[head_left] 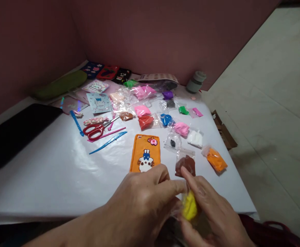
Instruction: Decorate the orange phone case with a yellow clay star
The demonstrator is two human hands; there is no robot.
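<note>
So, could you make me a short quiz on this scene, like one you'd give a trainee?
1. What colour shows through the clear bag held between the left hand and the right hand?

2. True or false: in the picture, the scissors lie to the left of the orange case.

3. Which of these stands near the far right corner of the table?
A) the scissors
B) the jar
C) the orange case

Key:
1. Yellow
2. True
3. B
</note>
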